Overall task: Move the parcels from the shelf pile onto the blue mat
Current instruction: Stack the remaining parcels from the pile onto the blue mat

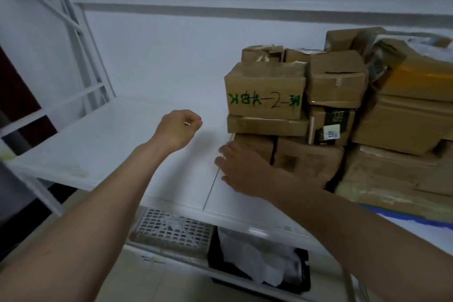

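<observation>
A pile of brown cardboard parcels (343, 105) stands on the right part of the white shelf (122, 144). Its top-left box carries green handwriting (264, 92), with a flat box (267, 125) beneath it. My right hand (241, 169) lies with fairly straight fingers against the left front corner of the lowest parcel (255, 144), touching it without gripping. My left hand (179, 127) hovers over the bare shelf left of the pile, fingers curled in and holding nothing. A blue strip (414, 219) shows under the pile at the right.
A white metal shelf frame (73, 39) rises at the left. Below the shelf board sit a white perforated basket (171, 229) and a black bin with white plastic (259, 265). A white wall closes off the back.
</observation>
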